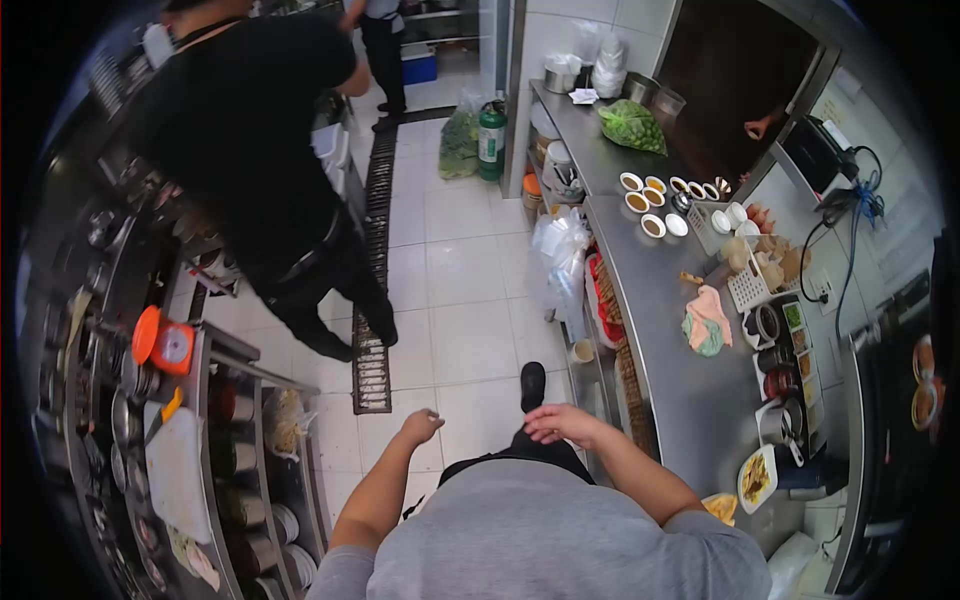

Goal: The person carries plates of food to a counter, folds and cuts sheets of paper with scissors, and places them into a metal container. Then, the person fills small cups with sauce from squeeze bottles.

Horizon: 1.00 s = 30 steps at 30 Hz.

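Observation:
My left hand (pixel 422 427) hangs over the tiled floor, fingers loosely bent and apart, with nothing visible in it. In front of my waist, my right hand (pixel 562 425) has its fingers extended and also holds nothing. To its right runs a steel counter (pixel 665 375). On that counter lie a pink and green cloth (pixel 707 320) and, near the front end, a white dish of food (pixel 757 478). Neither hand touches the counter or anything on it.
A person in black (pixel 250 130) stands ahead on the left beside a floor drain grate (pixel 372 375). Left of me, a shelf holds a cutting board (pixel 178 475) and an orange scale (pixel 175 347). Farther ahead are a green gas cylinder (pixel 491 140) and several sauce cups (pixel 637 203).

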### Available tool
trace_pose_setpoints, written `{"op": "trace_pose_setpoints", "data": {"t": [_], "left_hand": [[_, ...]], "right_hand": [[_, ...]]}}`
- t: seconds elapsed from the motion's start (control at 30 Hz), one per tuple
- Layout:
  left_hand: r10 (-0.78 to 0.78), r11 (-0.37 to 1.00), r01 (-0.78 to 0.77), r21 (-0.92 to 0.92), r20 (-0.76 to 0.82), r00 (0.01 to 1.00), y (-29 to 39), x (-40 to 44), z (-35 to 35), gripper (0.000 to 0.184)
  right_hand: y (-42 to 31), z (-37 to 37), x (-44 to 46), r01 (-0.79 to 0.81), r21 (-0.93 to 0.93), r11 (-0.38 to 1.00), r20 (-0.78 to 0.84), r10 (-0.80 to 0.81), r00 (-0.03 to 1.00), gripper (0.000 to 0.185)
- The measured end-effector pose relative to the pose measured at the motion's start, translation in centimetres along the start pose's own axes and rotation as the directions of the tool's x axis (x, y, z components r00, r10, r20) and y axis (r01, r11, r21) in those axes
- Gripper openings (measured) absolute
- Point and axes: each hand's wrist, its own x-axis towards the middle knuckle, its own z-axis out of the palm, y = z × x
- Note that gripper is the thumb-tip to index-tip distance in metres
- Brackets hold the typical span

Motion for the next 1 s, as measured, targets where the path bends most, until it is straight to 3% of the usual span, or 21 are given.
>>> {"op": "trace_pose_setpoints", "data": {"t": [0.07, 0.13, 0.17, 0.2, 0.27, 0.3, 0.37, 0.4, 0.5, 0.53, 0.57, 0.6, 0.63, 0.7, 0.8, 0.87, 0.93, 1.0], "left_hand": [[0.038, 0.997, -0.038, -0.066, -0.002, 0.999, 3.3, 7.1, -1.4, 0.044], [0.060, 0.974, -0.050, -0.221, 0.042, 0.997, 6.4, 13.2, -3.1, 0.041], [0.050, 0.945, -0.018, -0.325, 0.092, 0.994, 8.1, 15.0, -4.7, 0.039], [0.052, 0.960, -0.036, -0.278, 0.049, 0.997, 8.4, 17.3, -5.7, 0.036], [-0.012, 0.973, 0.016, -0.231, 0.020, 1.000, 9.2, 20.8, -8.2, 0.038], [-0.066, 0.978, 0.066, -0.198, 0.006, 0.998, 8.8, 22.8, -9.2, 0.038], [-0.228, 0.924, 0.236, -0.301, 0.061, 0.972, 11.1, 24.6, -13.2, 0.040], [-0.284, 0.906, 0.296, -0.302, 0.082, 0.955, 11.2, 26.0, -14.5, 0.039], [-0.411, 0.853, 0.458, -0.250, 0.219, 0.885, 14.2, 32.7, -20.8, 0.038], [-0.442, 0.837, 0.502, -0.217, 0.274, 0.854, 15.1, 35.9, -23.3, 0.038], [-0.192, 0.981, 0.182, 0.063, 0.234, 0.953, 12.6, 42.1, -24.2, 0.038], [0.072, 0.927, -0.171, 0.334, 0.287, 0.955, 10.3, 48.4, -25.0, 0.039], [0.041, 0.909, -0.132, 0.396, 0.230, 0.972, 13.5, 52.4, -28.3, 0.040], [0.097, 0.954, -0.082, 0.287, -0.039, 0.995, 19.6, 59.1, -34.7, 0.037], [0.219, 0.907, -0.208, 0.366, 0.013, 0.976, 28.4, 68.7, -43.5, 0.033], [0.317, 0.900, -0.298, 0.318, -0.007, 0.948, 32.8, 73.8, -48.3, 0.031], [0.372, 0.899, -0.360, 0.248, -0.003, 0.928, 35.6, 78.2, -51.9, 0.031], [0.388, 0.909, -0.385, 0.159, 0.016, 0.922, 35.8, 82.5, -54.8, 0.031]], "right_hand": [[-9.6, -1.7, -1.7, 0.118, -0.064, 0.991, 0.178, -0.105, 0.978, 0.029], [-18.3, -5.3, -1.4, 0.288, -0.227, 0.930, 0.411, -0.177, 0.894, 0.031], [-22.5, -7.1, -0.5, 0.366, -0.288, 0.885, 0.472, -0.202, 0.858, 0.031], [-26.5, -8.5, 0.2, 0.357, -0.332, 0.873, 0.445, -0.189, 0.875, 0.031], [-34.5, -10.5, 2.6, 0.518, -0.634, 0.574, 0.396, -0.335, 0.855, 0.039], [-37.3, -11.3, 4.2, 0.533, -0.680, 0.504, 0.436, -0.306, 0.846, 0.040], [-43.6, -12.5, 7.6, 0.574, -0.762, 0.300, 0.517, -0.251, 0.818, 0.041], [-47.5, -11.8, 8.5, 0.374, -0.847, 0.378, 0.425, 0.061, 0.903, 0.039], [-53.2, -13.2, 15.8, 0.609, -0.720, 0.334, 0.632, -0.048, 0.773, 0.037], [-54.7, -14.0, 18.8, 0.557, -0.759, 0.337, 0.571, -0.066, 0.818, 0.038], [-55.4, -15.4, 22.3, 0.541, -0.797, 0.269, 0.512, -0.175, 0.841, 0.038], [-55.0, -16.9, 26.0, 0.507, -0.834, 0.220, 0.444, -0.277, 0.852, 0.037], [-54.8, -18.3, 29.2, 0.457, -0.870, 0.184, 0.368, -0.374, 0.851, 0.037], [-55.3, -22.5, 34.4, 0.330, -0.851, 0.409, 0.198, -0.333, 0.922, 0.037], [-55.7, -29.1, 38.7, 0.122, -0.694, 0.709, -0.103, -0.266, 0.959, 0.036], [-52.2, -34.7, 42.0, 0.028, -0.584, 0.811, -0.306, -0.252, 0.918, 0.037], [-52.8, -37.5, 43.4, -0.109, -0.281, 0.953, -0.414, -0.018, 0.910, 0.033], [-56.4, -40.0, 45.6, -0.146, -0.072, 0.987, -0.398, 0.106, 0.911, 0.032]]}}
